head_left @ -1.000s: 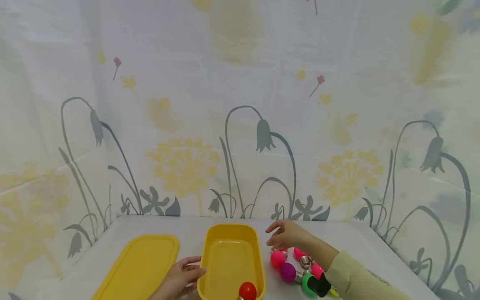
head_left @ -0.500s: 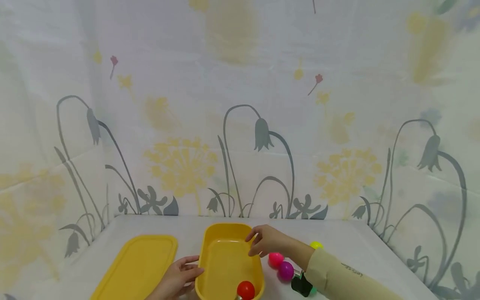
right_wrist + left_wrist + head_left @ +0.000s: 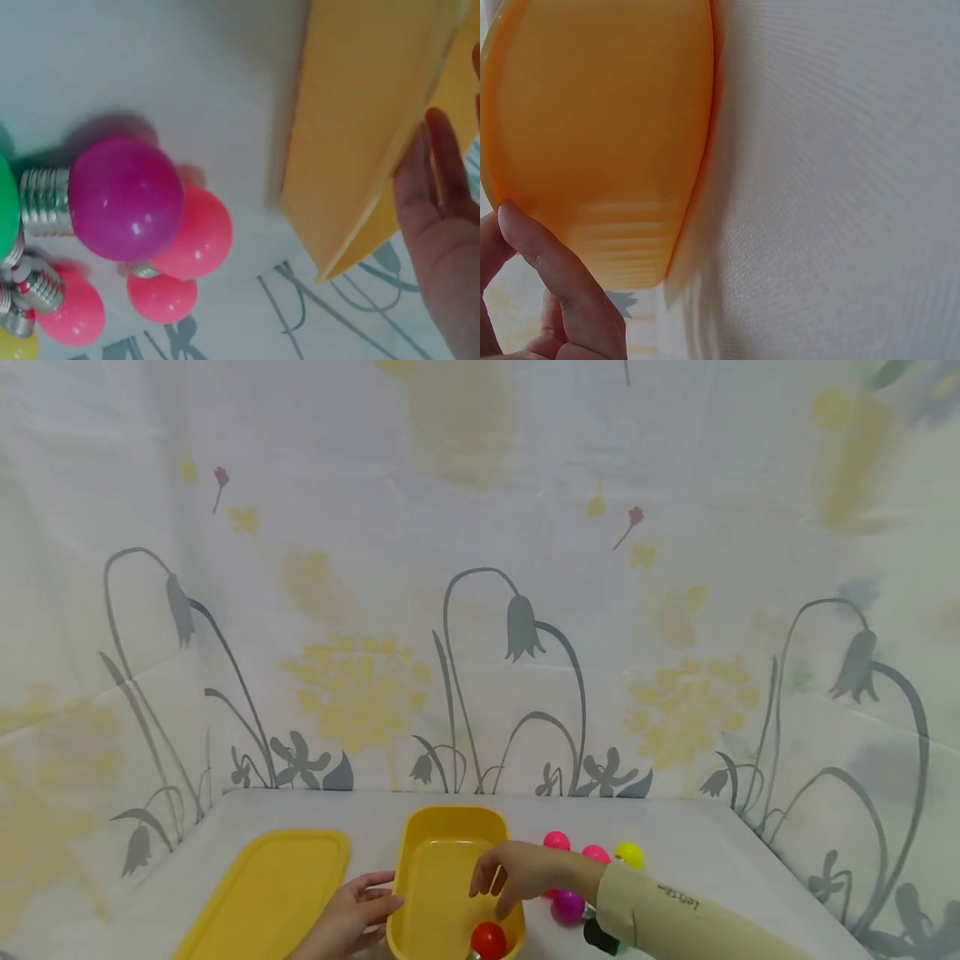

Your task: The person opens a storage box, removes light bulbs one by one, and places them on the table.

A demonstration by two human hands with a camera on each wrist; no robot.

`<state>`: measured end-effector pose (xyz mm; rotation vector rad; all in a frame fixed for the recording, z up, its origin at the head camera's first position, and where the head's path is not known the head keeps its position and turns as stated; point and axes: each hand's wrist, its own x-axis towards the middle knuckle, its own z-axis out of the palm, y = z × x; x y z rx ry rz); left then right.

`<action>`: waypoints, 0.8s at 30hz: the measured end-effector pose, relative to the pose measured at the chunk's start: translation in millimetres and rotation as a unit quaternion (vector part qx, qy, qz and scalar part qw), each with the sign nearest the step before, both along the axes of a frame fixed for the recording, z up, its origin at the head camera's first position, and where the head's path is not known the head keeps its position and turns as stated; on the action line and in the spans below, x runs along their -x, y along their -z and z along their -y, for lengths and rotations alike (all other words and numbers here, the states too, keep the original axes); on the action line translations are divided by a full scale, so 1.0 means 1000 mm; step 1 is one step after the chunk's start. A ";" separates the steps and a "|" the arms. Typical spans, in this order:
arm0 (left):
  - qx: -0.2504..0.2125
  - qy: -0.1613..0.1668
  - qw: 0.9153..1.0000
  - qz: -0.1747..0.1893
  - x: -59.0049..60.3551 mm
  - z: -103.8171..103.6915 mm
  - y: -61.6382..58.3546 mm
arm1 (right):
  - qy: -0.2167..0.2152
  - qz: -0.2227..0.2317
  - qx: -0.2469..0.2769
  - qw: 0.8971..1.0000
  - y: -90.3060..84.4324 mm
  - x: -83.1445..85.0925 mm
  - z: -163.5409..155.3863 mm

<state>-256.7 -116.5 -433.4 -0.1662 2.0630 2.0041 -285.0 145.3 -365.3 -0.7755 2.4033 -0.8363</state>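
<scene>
A yellow box [image 3: 453, 812] stands on the white table, its inside facing up. My left hand [image 3: 348, 917] pinches its left rim, seen close in the left wrist view. Over the right part of the box hangs my right hand [image 3: 517, 870], fingers loosely bent downward and nothing visible between them. A red light bulb [image 3: 489, 940] lies inside, just below those fingers. Right of the box are a purple bulb [image 3: 127, 199], several pink bulbs [image 3: 193, 232], a green bulb [image 3: 6, 210] and a yellow bulb [image 3: 629, 855]. The right forearm partly hides this group in the head view.
A flat yellow lid [image 3: 262, 889] lies left of the box, beside the left forearm. Behind the table hangs a pale cloth [image 3: 480, 693] printed with flowers. A black device [image 3: 602, 936] is at the right wrist.
My right hand has moved left from above the bulbs to over the box, then lower toward the red bulb. The left hand stays on the rim.
</scene>
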 end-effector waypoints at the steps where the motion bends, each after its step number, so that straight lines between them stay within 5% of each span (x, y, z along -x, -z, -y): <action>1: 0.000 0.000 1.000 0.002 0.000 0.000 0.000 | -0.026 -0.005 -0.020 0.999 0.010 0.009 -0.004; 3: -0.004 0.001 1.000 0.003 0.001 -0.001 0.000 | -0.075 -0.023 -0.062 0.995 0.029 0.026 -0.010; 6: -0.012 0.004 1.000 0.000 0.000 -0.001 0.000 | -0.106 -0.029 -0.097 0.989 0.035 0.029 -0.011; 11: -0.022 0.008 1.000 -0.005 -0.002 0.000 0.000 | -0.073 -0.012 -0.102 0.992 0.003 -0.008 0.000; 15: -0.022 0.003 1.000 0.001 -0.002 -0.001 -0.001 | -0.070 -0.029 -0.112 0.991 -0.004 -0.021 0.004; 21: -0.025 0.002 1.000 0.002 -0.003 0.001 -0.001 | -0.115 -0.061 -0.088 0.988 0.034 0.002 -0.001; 24: -0.026 0.002 1.000 0.000 -0.003 0.001 -0.001 | -0.104 -0.049 -0.066 0.991 0.034 -0.001 -0.001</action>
